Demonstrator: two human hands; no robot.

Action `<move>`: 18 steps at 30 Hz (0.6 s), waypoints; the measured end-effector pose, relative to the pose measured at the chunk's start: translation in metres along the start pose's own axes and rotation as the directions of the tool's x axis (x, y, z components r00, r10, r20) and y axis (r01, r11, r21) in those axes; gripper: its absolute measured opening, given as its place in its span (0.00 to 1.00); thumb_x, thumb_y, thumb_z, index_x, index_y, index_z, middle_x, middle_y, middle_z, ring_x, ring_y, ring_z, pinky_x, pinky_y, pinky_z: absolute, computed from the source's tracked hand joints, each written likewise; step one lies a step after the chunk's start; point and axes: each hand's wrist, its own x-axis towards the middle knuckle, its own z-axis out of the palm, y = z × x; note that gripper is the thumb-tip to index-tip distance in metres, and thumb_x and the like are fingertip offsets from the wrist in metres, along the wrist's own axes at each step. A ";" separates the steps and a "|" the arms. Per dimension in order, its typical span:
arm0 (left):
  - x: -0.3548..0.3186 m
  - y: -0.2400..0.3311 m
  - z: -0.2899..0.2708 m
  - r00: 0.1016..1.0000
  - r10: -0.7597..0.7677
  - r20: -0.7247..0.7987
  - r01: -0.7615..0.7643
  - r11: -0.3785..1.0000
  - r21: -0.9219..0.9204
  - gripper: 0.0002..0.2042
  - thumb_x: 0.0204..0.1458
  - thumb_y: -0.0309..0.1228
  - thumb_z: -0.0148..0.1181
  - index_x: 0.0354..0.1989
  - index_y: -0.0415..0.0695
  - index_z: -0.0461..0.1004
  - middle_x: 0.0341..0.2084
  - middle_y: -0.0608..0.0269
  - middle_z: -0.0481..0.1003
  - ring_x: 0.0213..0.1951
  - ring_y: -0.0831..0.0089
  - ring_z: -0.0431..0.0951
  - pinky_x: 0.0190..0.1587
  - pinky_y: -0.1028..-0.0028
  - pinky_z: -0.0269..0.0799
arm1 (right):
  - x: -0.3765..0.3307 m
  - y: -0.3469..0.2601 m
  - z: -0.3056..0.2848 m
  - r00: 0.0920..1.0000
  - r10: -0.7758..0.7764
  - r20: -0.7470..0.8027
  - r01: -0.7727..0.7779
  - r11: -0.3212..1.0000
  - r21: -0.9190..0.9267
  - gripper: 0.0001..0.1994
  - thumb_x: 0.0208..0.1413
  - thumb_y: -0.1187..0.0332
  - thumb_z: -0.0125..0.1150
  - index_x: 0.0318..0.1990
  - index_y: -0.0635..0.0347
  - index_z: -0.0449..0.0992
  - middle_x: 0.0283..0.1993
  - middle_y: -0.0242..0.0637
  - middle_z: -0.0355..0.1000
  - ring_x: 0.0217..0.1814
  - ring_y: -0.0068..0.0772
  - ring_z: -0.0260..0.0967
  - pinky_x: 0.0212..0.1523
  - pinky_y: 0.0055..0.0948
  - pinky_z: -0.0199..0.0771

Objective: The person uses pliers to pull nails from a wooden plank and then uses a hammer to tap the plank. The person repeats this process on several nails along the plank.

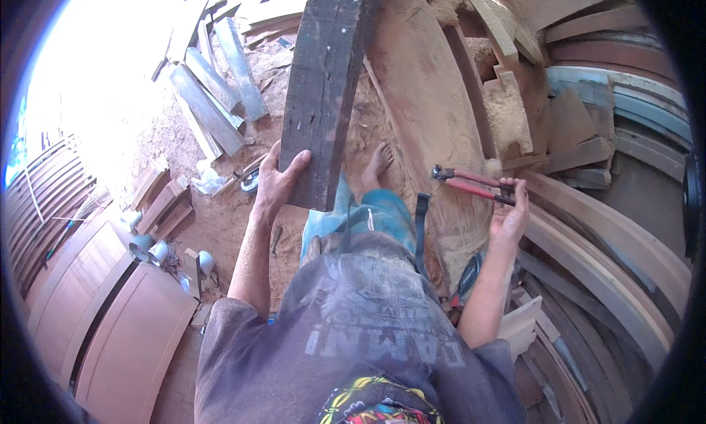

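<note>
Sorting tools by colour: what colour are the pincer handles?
Red, seen in the head view: pincers in the right hand.

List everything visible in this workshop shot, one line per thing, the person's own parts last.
dark plank: one, blackish weathered, upright at centre, gripped at its lower end
pincers: one, red handles, right of centre, held
curved wooden pieces: many, brown, stacked at right
panelled door: at least one, light brown, lower left
grey boards: several, lying on the sawdust ground, upper left
left hand: one, clasping the dark plank's edge
right hand: one, closed on the pincers' handles
bare foot: one, on the ground beside the plank
</note>
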 end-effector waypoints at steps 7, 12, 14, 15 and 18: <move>-0.040 -0.019 0.039 0.986 -0.066 0.155 0.092 0.983 -0.162 0.32 0.56 0.46 0.76 0.60 0.34 0.76 0.49 0.55 0.82 0.51 0.70 0.81 0.56 0.68 0.77 | -0.022 0.022 -0.041 0.997 -0.044 -0.060 0.021 0.940 -0.339 0.10 0.65 0.64 0.72 0.45 0.58 0.79 0.44 0.30 0.78 0.46 0.22 0.74 0.48 0.25 0.73; -0.038 -0.013 0.026 0.943 -0.135 0.305 0.173 0.980 -0.102 0.34 0.53 0.45 0.78 0.62 0.35 0.75 0.50 0.54 0.82 0.53 0.69 0.81 0.59 0.66 0.75 | -0.032 0.020 -0.041 0.995 -0.080 0.054 0.097 0.829 -0.551 0.10 0.68 0.59 0.68 0.47 0.54 0.79 0.40 0.26 0.75 0.41 0.18 0.71 0.39 0.21 0.70; -0.029 -0.008 0.013 0.948 -0.106 0.300 0.119 0.993 -0.026 0.35 0.52 0.45 0.78 0.63 0.35 0.75 0.51 0.55 0.82 0.53 0.69 0.81 0.59 0.66 0.75 | -0.036 0.017 -0.040 0.995 -0.073 0.066 0.098 0.795 -0.599 0.11 0.69 0.58 0.67 0.46 0.56 0.79 0.41 0.26 0.75 0.42 0.18 0.71 0.39 0.22 0.70; -0.025 -0.003 0.006 0.945 -0.126 0.302 0.138 0.990 -0.017 0.35 0.52 0.44 0.78 0.64 0.35 0.75 0.51 0.55 0.82 0.54 0.70 0.80 0.60 0.67 0.75 | -0.036 0.016 -0.039 0.995 -0.069 0.071 0.098 0.776 -0.623 0.12 0.69 0.58 0.67 0.46 0.57 0.79 0.42 0.26 0.75 0.42 0.17 0.71 0.40 0.23 0.70; -0.016 0.008 -0.012 0.917 -0.187 0.352 0.211 0.977 -0.030 0.33 0.53 0.43 0.77 0.63 0.36 0.76 0.48 0.59 0.82 0.51 0.72 0.81 0.57 0.69 0.76 | -0.036 0.017 -0.040 0.997 -0.051 0.064 0.081 0.684 -0.725 0.17 0.71 0.54 0.63 0.50 0.60 0.79 0.45 0.33 0.77 0.47 0.26 0.73 0.47 0.29 0.74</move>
